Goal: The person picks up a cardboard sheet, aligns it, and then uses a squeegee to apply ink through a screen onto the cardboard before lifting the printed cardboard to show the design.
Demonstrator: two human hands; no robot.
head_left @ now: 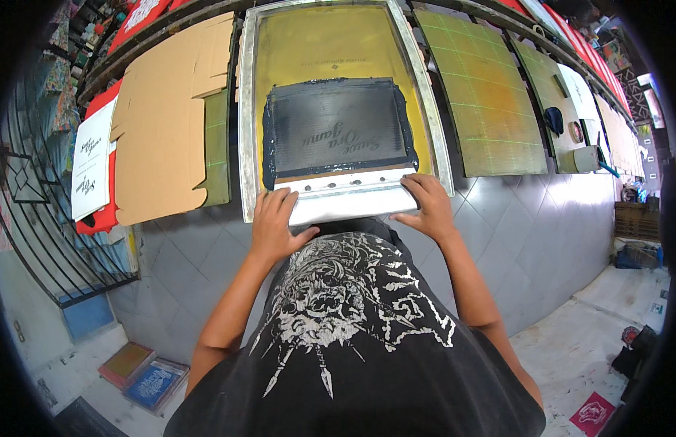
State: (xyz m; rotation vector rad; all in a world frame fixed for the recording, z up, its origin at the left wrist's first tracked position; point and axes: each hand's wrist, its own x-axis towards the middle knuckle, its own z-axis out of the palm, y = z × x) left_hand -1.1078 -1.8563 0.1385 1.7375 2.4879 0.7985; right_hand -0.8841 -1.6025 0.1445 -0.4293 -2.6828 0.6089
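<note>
A screen printing frame with pale metal edges lies in front of me. Its mesh is yellow-green, with a dark ink-covered rectangle at the middle that shows faint script lettering. Across the near end of the dark patch rests a wide silver squeegee with a brownish blade edge. My left hand grips its left end, fingers on top and thumb at the near side. At the right end my right hand grips it likewise. Thick dark ink borders the patch.
To the left lie a cardboard sheet and a white printed sheet over red cloth. Green gridded boards stand at the right, one bearing a tape roll and a pale container. Framed screens lie on the floor at lower left.
</note>
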